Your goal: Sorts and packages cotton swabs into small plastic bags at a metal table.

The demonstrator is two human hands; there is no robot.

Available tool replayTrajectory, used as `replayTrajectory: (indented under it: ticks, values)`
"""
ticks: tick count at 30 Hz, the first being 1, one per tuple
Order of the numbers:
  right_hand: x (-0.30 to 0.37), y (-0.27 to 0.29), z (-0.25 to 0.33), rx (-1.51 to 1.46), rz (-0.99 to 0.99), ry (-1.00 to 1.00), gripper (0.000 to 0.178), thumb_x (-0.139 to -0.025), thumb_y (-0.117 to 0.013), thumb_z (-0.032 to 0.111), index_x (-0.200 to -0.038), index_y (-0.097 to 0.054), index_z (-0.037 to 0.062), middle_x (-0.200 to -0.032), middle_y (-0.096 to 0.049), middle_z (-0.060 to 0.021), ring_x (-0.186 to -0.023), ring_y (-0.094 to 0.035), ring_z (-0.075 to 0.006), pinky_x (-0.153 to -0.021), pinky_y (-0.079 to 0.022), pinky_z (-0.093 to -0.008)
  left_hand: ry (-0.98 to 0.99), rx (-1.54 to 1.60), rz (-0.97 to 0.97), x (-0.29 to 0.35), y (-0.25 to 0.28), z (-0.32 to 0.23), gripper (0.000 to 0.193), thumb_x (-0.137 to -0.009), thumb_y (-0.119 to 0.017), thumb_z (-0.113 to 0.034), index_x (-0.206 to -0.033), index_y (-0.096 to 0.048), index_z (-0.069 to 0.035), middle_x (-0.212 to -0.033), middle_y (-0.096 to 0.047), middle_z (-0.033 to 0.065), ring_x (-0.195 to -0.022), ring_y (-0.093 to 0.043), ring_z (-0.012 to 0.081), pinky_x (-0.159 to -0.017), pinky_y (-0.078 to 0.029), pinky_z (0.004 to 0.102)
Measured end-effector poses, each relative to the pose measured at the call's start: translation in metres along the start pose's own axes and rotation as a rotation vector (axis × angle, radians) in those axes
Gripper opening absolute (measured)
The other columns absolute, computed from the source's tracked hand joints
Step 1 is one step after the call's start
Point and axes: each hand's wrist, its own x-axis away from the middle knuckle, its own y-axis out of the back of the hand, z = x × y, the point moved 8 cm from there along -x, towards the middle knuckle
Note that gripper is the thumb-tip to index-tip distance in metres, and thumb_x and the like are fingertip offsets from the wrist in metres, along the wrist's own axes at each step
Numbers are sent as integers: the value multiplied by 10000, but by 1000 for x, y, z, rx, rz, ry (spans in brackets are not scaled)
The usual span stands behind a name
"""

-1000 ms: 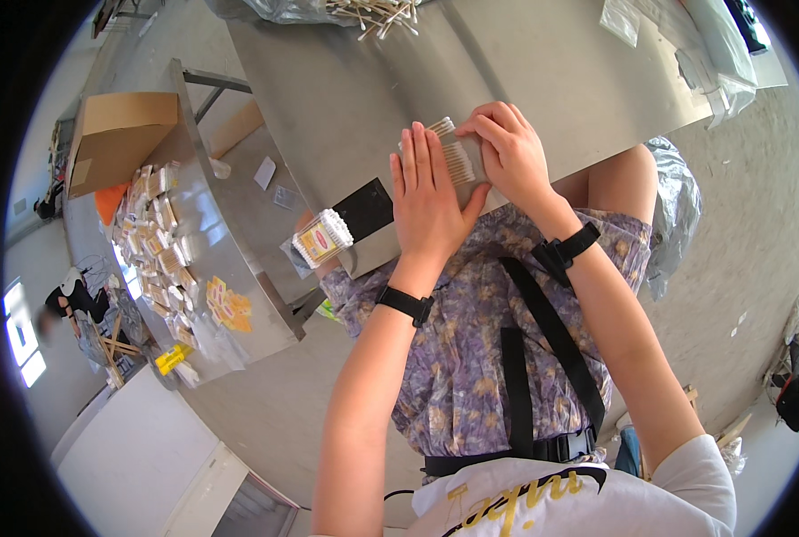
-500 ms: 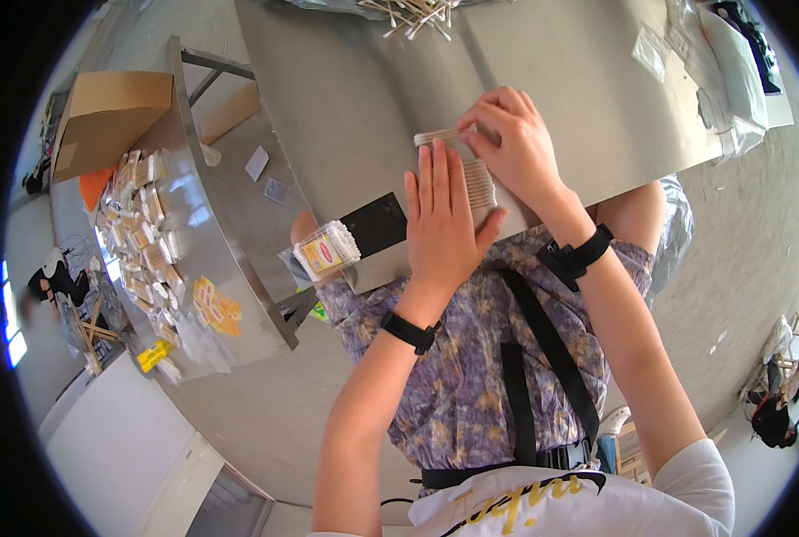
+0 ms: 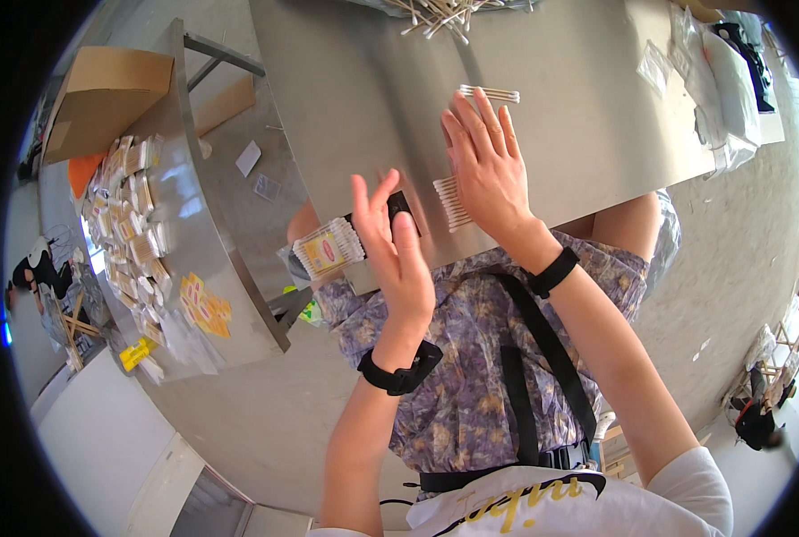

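My right hand (image 3: 489,166) is stretched out flat over the steel table (image 3: 578,98), its fingers slightly spread. A row of cotton swabs (image 3: 451,202) lies side by side, partly under that palm. Just beyond its fingertips lies a small group of cotton swabs (image 3: 493,93). My left hand (image 3: 399,255) is raised with thumb and fingers apart, holding nothing. Behind it a flat black rectangular object (image 3: 399,208) lies on the table, mostly hidden. Left of that hand, at the table's corner, sits a pack of cotton swabs (image 3: 329,249) with a yellow and red label.
A heap of loose swabs (image 3: 453,13) lies on plastic at the far edge. To the left, a second steel table (image 3: 229,268) bears many packed swabs (image 3: 131,233), yellow label cards (image 3: 205,306) and a cardboard box (image 3: 113,98). Clear plastic bags (image 3: 730,89) lie far right.
My left hand has lifted off the swabs and moved left. The right hand has let go of its pinched swabs and flattened over the row; a small group now lies farther out.
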Motion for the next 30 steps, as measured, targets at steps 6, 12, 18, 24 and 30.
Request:
replayTrajectory:
  ticks: [6,12,18,24,30]
  values:
    - [-9,-15,19,-116,44,-5,464,-908,-510,63,-1358,-514,-49,-1521,-418,-173,-1495,-277,-331,-1225,-272,-457,129,448,-293,1,8,28,663,-1077,-354,-404,-1561,-147,-3,-1543,-353,268,-1470,-311,339,-1232,-185,461]
    - [-14,-24,43,-227,119,33,465,-908,-518,58,-1361,-511,-46,-1514,-425,-161,-1501,-263,-318,-1230,-276,-426,111,485,-402,-5,-5,31,708,-1069,-352,-453,-1561,-142,10,-1562,-319,269,-1480,-288,337,-1226,-213,424]
    - [-12,-26,44,-194,149,77,457,-917,-523,79,-1361,-515,-34,-1518,-428,-148,-1500,-268,-306,-1239,-266,-418,161,552,-350,-9,-5,33,714,-1069,-325,-469,-1555,-153,25,-1564,-317,270,-1481,-283,341,-1227,-212,422]
    - [-14,-22,51,-213,121,73,475,-915,-539,108,-1370,-516,-25,-1513,-444,-151,-1491,-295,-301,-1237,-259,-433,158,417,-270,-14,-3,26,707,-1076,-324,-467,-1544,-168,38,-1562,-317,275,-1483,-278,345,-1228,-213,432]
    - [-11,-26,52,-47,121,123,497,-927,-517,116,-1406,-489,-14,-1528,-435,-137,-1497,-289,-282,-1241,-243,-451,-6,-308,-487,-19,97,-8,516,-1076,-454,-289,-1495,-348,-8,-1462,-490,196,-1330,-485,284,-1085,-387,413]
